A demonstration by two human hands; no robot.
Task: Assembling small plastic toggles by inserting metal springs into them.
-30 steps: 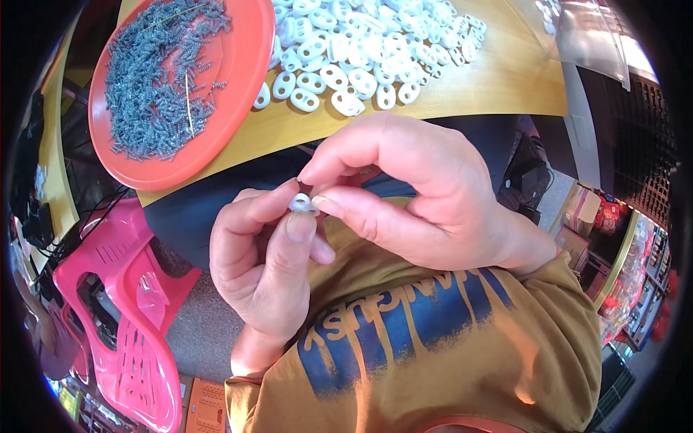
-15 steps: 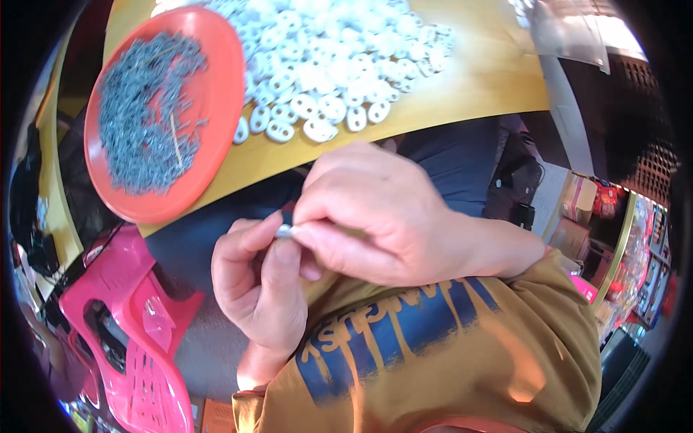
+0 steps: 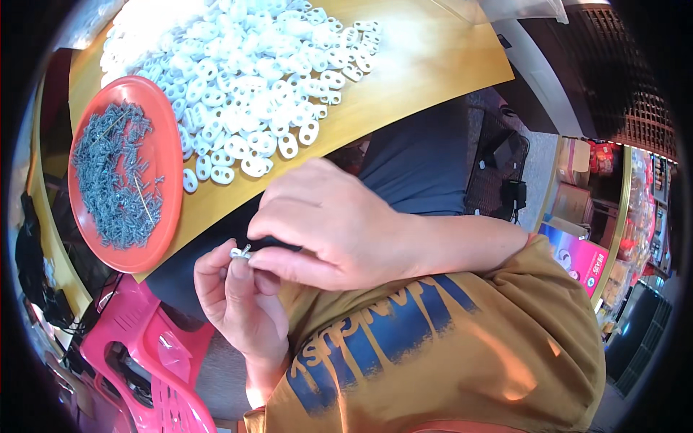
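My left hand (image 3: 238,296) pinches a small white oval piece (image 3: 236,253) between thumb and finger, above my lap. A short metal screw (image 3: 246,250) sticks up out of that piece. My right hand (image 3: 325,227) is right beside it, thumb and forefinger parted around the screw's end; whether the thumb touches the piece is hard to make out. A heap of white two-holed oval pieces (image 3: 234,148) covers much of the yellow table (image 3: 433,79). On the table's left corner a red plate (image 3: 164,180) holds a pile of grey screws (image 3: 108,187), with thin straw-coloured sticks among them.
A pink plastic chair (image 3: 130,332) stands at the lower left. To the right are a black bag-like thing (image 3: 498,162) on the floor, cardboard boxes (image 3: 574,173) and shelves of packaged goods (image 3: 639,209). A clear plastic bag (image 3: 530,9) hangs at the table's far edge.
My right thumb and forefinger have parted from their pinch, and the screw now shows in the white piece. The view has shifted, so plate and heap appear farther left.
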